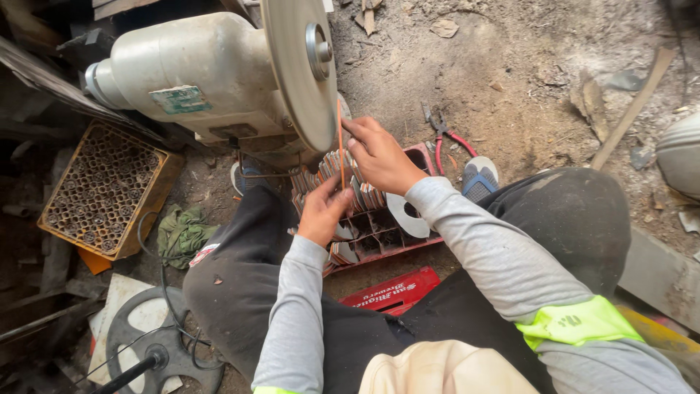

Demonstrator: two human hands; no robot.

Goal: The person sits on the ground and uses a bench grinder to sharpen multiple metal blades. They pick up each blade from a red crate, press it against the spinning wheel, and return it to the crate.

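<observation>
Person sits on the dirt floor, crate (419,244) of metal pieces between the knees. Left hand (321,213) pinches the lower end of a thin rod (340,142); right hand (379,155) is closed on its upper part, pressing it against the grinder disc (295,69). Best keep the rod steady, light pressure, fingers off the disc edge. Pliers (442,135) lie beyond.

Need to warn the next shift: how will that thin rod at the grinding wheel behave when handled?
The rod looks thin and long, so probably light and springy. Both hands, the left hand and right hand, pinch it, suggesting it wobbles against the grinding wheel.
</observation>
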